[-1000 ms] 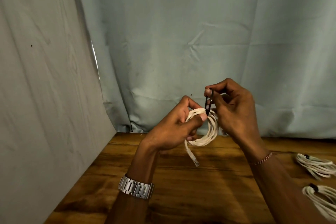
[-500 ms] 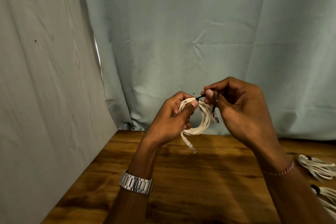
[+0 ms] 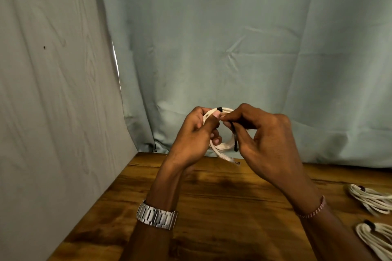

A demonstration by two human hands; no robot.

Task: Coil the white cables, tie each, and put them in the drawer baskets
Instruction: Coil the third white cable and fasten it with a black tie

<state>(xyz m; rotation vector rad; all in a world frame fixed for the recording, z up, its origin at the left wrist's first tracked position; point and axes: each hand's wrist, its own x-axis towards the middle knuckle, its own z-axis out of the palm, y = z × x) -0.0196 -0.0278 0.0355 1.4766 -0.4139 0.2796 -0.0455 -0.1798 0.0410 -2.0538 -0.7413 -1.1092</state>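
Observation:
I hold a coiled white cable [image 3: 223,146] in the air above the wooden table [image 3: 212,207]. My left hand [image 3: 194,136] grips the coil's left side, thumb pressed on its top. A black tie [image 3: 235,140] wraps over the top of the coil and its loose end hangs down. My right hand [image 3: 259,133] pinches that tie right beside the left thumb. One cable plug sticks out below the coil. Much of the coil is hidden behind both hands.
Two tied white cable coils lie on the table at the right edge, one farther [image 3: 373,198] and one nearer [image 3: 376,239]. Pale blue-grey cloth [image 3: 233,48] hangs behind the table and along its left side. No drawer or basket is in view.
The tie stood upright above the coil a second ago; now it is wrapped over the coil's top, its end hanging down. My hands have closed together.

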